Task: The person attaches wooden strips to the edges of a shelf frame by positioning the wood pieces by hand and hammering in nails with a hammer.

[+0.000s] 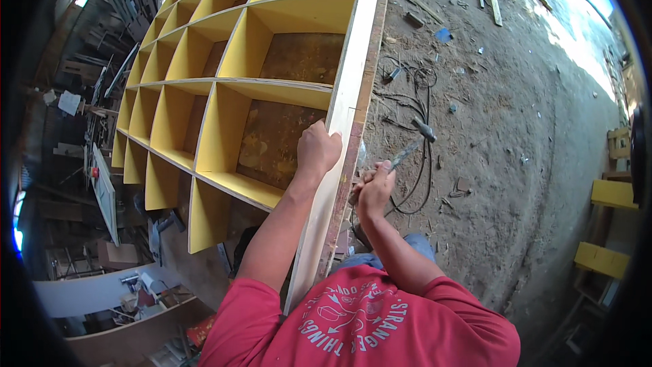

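Note:
My left hand (319,151) is closed on the inner edge of a long pale wooden board (344,98), its thumb lying on the board's top face. This board runs along the right side of a yellow grid-like wooden frame (227,81) with open square compartments. To the right of the board, my right hand (375,189) grips a hammer (405,155) by its handle. The hammer's metal head points up and away from me, over the dirt floor, apart from the board.
Dark cables (426,163) lie on the dirt floor (502,156) among scraps and offcuts. Yellow pieces (603,260) stand at the far right. A cluttered white-sided bench (88,299) is at the lower left, with stacked timber (129,3) beyond the frame.

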A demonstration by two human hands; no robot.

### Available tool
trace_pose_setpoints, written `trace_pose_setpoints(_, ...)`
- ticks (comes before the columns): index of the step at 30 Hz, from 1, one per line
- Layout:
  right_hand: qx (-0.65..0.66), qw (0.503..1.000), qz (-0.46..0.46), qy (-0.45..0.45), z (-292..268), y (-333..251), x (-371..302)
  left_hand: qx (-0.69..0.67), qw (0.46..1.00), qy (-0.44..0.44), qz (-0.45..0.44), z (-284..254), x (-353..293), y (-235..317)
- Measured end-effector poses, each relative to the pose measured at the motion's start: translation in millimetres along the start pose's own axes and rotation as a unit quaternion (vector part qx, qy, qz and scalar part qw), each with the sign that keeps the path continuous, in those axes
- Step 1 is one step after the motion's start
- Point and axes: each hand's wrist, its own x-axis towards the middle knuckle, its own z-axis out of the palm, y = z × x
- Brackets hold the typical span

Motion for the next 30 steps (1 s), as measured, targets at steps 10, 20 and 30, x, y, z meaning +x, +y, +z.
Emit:
trace_pose_setpoints(10,-0.018,0.998,-0.035,-0.05,1,19,5,0.009,1.0,0.002,0.006,-4,-4,8)
trace_pose_setpoints(20,-0.002,0.999,-0.001,-0.054,6,31,-1,0.019,1.0,0.007,0.011,-1,-2,2)
trace_pose_setpoints(30,0.034,0.999,-0.019,0.014,13,18,0,0.013,1.0,0.007,0.002,0,2,2)
